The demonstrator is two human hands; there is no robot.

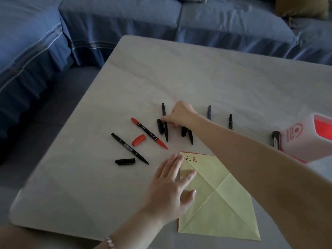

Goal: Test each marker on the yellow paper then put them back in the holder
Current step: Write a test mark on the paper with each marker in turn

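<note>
- So, the right arm stretches across the table (197, 72) toward the far left. The right hand (179, 114) is curled, fingertips pinching a black marker (165, 130) on its barrel, and the forearm covers part of a half-hidden pen (190, 138).
- Left hand (168, 187) lies flat, fingers spread, pressing the near yellow paper (224, 209) at its left edge.
- Holder (301, 141) sits at the right edge, with a thick marker (275, 140) just beside it.
- Red marker (149, 133) and a second black marker (128, 148) lie uncapped on the left, with the red cap (138, 140) and black cap (125, 161) loose nearby.
</note>
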